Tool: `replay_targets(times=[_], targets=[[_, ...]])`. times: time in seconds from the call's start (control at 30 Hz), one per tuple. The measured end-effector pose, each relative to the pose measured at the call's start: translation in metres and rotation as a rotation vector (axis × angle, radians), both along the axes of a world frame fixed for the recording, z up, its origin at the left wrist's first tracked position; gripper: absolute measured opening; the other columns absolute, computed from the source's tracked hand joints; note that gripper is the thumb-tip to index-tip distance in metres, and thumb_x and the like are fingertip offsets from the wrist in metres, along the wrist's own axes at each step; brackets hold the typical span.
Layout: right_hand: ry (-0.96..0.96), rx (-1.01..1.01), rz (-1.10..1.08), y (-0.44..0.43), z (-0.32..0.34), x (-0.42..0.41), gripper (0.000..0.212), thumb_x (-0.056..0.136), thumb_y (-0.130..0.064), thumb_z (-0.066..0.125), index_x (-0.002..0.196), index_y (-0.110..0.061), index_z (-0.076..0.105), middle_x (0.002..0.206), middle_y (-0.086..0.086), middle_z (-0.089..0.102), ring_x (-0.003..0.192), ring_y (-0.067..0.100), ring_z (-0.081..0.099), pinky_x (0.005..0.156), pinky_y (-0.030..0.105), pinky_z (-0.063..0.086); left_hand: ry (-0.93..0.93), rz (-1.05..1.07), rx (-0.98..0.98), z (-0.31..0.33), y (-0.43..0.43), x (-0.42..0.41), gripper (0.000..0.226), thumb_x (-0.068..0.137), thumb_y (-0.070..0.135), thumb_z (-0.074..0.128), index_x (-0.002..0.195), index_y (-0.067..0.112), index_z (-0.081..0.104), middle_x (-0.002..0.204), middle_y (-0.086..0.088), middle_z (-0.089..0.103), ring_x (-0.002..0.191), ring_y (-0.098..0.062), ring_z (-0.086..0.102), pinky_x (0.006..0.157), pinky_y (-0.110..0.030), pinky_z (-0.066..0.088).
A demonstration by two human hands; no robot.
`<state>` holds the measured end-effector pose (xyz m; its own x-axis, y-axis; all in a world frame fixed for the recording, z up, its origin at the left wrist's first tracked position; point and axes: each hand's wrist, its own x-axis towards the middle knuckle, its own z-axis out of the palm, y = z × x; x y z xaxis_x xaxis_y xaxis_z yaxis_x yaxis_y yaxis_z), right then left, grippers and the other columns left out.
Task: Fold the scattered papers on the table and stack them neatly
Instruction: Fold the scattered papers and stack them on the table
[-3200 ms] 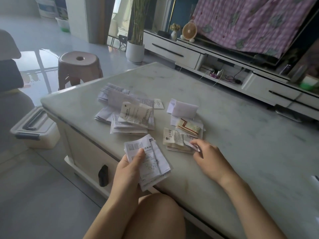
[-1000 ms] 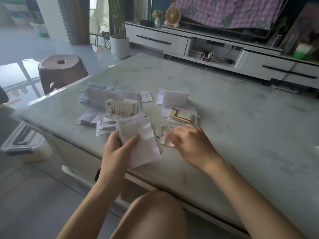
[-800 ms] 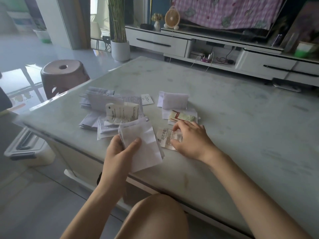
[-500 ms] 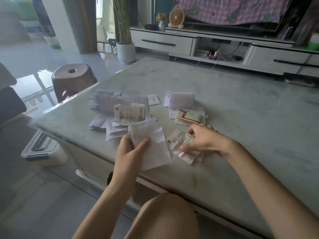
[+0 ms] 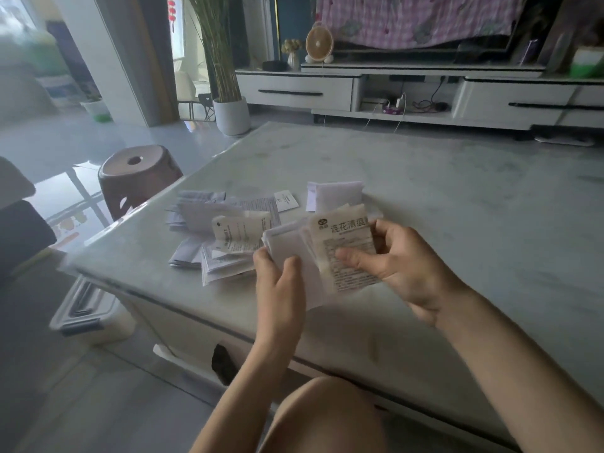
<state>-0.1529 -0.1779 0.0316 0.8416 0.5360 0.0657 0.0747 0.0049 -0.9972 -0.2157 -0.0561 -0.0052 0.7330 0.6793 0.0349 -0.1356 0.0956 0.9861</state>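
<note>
My left hand (image 5: pixel 280 282) grips a stack of folded white papers (image 5: pixel 291 246) above the near edge of the marble table (image 5: pixel 457 204), thumb on top. My right hand (image 5: pixel 395 259) pinches a printed leaflet (image 5: pixel 346 250) with Chinese text, held up against the right side of that stack. A loose heap of scattered papers (image 5: pixel 225 230) lies on the table to the left. A folded white paper (image 5: pixel 336 194) lies farther back, and a small card (image 5: pixel 286 200) sits beside it.
A brown plastic stool (image 5: pixel 137 174) stands off the table's left corner. A lidded plastic box (image 5: pixel 88 315) sits on the floor below the table edge. A TV cabinet (image 5: pixel 425 93) and a potted plant (image 5: pixel 230 112) stand beyond. My knee (image 5: pixel 327 416) is under the near edge.
My right hand picked the printed leaflet up off the table pile and brought it against the stack in my left hand. The left hand kept its grip and rose slightly.
</note>
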Motion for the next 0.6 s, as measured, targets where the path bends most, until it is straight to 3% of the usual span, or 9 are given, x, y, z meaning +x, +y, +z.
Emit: replay_targets(times=[0.13, 0.23, 0.3, 0.37, 0.47, 0.53, 0.6], targets=[[-0.149, -0.083, -0.223, 0.019, -0.024, -0.007, 0.029, 0.078, -0.004, 0.071, 0.104, -0.011, 0.060, 0.095, 0.000, 0.070, 0.085, 0.009, 0.066, 0.081, 0.023, 0.054, -0.046, -0.047, -0.017, 0.001, -0.008, 0.006, 0.014, 0.098, 0.015, 0.037, 0.087, 0.019, 0.044, 0.092, -0.007, 0.053, 0.088, -0.021, 0.053, 0.081, -0.040, 0.045], [-0.161, -0.031, -0.290, 0.026, -0.037, -0.014, 0.035, 0.084, -0.009, 0.066, 0.117, -0.012, 0.054, 0.106, 0.000, 0.068, 0.097, 0.009, 0.065, 0.088, 0.026, 0.052, -0.069, -0.091, 0.072, -0.005, -0.010, 0.009, 0.010, 0.088, 0.030, 0.051, 0.089, 0.023, 0.045, 0.095, -0.006, 0.057, 0.095, -0.024, 0.057, 0.087, -0.042, 0.047], [-0.257, -0.051, -0.264, 0.030, -0.045, -0.018, 0.034, 0.090, -0.012, 0.059, 0.122, -0.012, 0.048, 0.114, 0.004, 0.063, 0.107, 0.013, 0.060, 0.095, 0.031, 0.048, -0.052, -0.114, 0.107, -0.010, -0.008, 0.011, 0.017, 0.074, 0.024, 0.052, 0.089, 0.023, 0.044, 0.091, -0.005, 0.057, 0.088, -0.020, 0.057, 0.081, -0.038, 0.049], [-0.402, -0.225, -0.273, 0.032, -0.051, -0.021, 0.037, 0.092, -0.025, 0.049, 0.126, -0.011, 0.045, 0.121, 0.008, 0.053, 0.115, 0.021, 0.049, 0.101, 0.035, 0.038, -0.057, -0.159, 0.081, -0.014, -0.007, 0.014, 0.021, 0.069, 0.017, 0.048, 0.088, 0.022, 0.040, 0.086, -0.005, 0.053, 0.078, -0.014, 0.054, 0.069, -0.028, 0.049], [-0.555, -0.512, -0.380, 0.032, -0.058, -0.021, 0.071, 0.079, -0.052, 0.029, 0.139, -0.015, 0.035, 0.137, 0.007, 0.037, 0.126, 0.023, 0.033, 0.103, 0.029, 0.022, -0.067, -0.234, 0.053, -0.018, -0.004, 0.016, 0.025, 0.070, 0.015, 0.049, 0.092, 0.021, 0.040, 0.088, -0.009, 0.051, 0.075, -0.012, 0.054, 0.063, -0.026, 0.047], [-0.428, -0.366, -0.374, 0.031, -0.058, -0.017, 0.064, 0.088, -0.037, 0.047, 0.144, -0.014, 0.028, 0.143, 0.008, 0.034, 0.133, 0.021, 0.031, 0.111, 0.031, 0.021, -0.114, -0.264, 0.101, -0.020, -0.002, 0.018, 0.022, 0.072, 0.015, 0.051, 0.093, 0.019, 0.043, 0.089, -0.010, 0.054, 0.079, -0.015, 0.055, 0.066, -0.027, 0.049], [-0.222, -0.106, -0.252, 0.030, -0.053, -0.009, 0.053, 0.089, -0.017, 0.056, 0.138, -0.016, 0.036, 0.133, 0.007, 0.050, 0.124, 0.018, 0.048, 0.107, 0.041, 0.036, -0.190, -0.280, 0.219, -0.018, 0.002, 0.020, 0.015, 0.078, 0.014, 0.053, 0.090, 0.018, 0.047, 0.087, -0.009, 0.057, 0.080, -0.016, 0.057, 0.068, -0.028, 0.050]])
